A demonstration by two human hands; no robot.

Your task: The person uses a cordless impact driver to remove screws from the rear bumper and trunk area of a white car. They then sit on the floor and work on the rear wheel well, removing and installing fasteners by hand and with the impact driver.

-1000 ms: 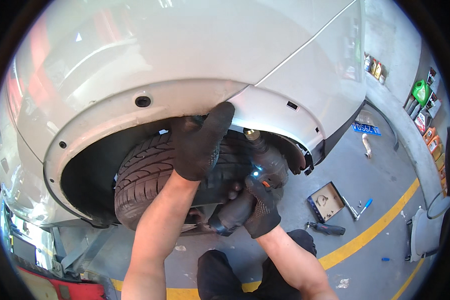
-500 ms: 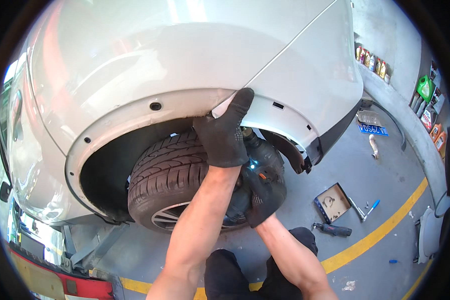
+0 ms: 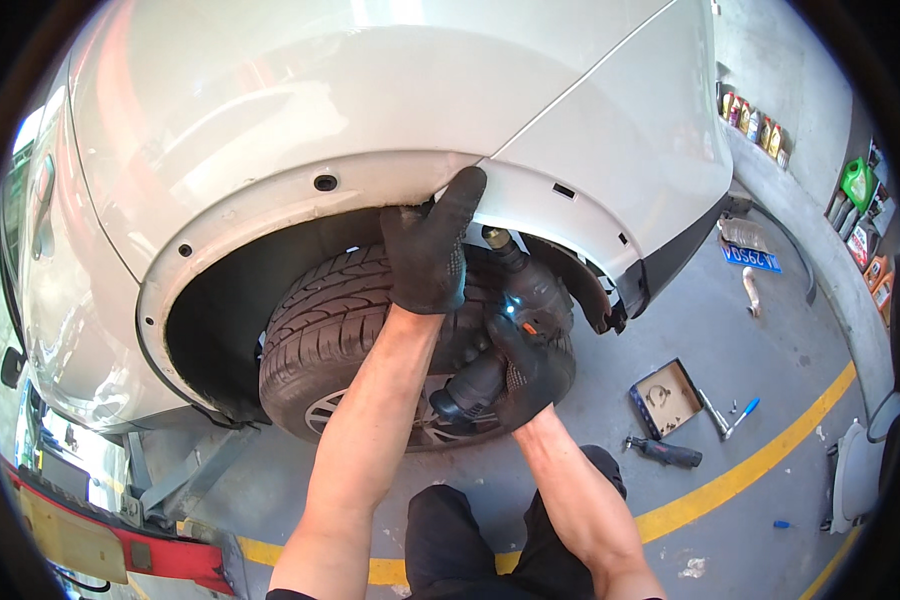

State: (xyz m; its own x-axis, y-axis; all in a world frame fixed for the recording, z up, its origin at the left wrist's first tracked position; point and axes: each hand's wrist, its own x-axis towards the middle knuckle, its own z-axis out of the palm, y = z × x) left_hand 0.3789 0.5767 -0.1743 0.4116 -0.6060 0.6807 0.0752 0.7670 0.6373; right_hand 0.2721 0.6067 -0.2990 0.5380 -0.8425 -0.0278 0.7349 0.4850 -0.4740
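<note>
Head view: I am crouching beside a silver car (image 3: 300, 110), working inside the wheel arch (image 3: 270, 215) above the tyre (image 3: 330, 330). My left hand (image 3: 428, 255), in a dark glove, is reaching up with its fingers spread flat and pressing against the lip of the arch, just where the fender meets the bumper panel (image 3: 620, 170); it is closing on nothing, only bracing against the edge. My right hand (image 3: 532, 372), also gloved, is wrapping fully around the grip of a dark cordless driver (image 3: 515, 320), whose small work light is glowing and whose nose is pointing up into the arch, close under my left fingers. The bit's tip is hidden behind the tool body and the glove, so I cannot tell whether it is seated on a fastener. By my judgement, I am driving or loosening a fixing along the arch edge; the next move is calling for keeping the tool square to the fastener while the left palm is steadying the panel. On the grey floor to my right are lying an open cardboard box (image 3: 667, 397), a dark hand tool (image 3: 664, 452) and a blue-handled tool (image 3: 742, 412), near a yellow floor line (image 3: 770, 460).
</note>
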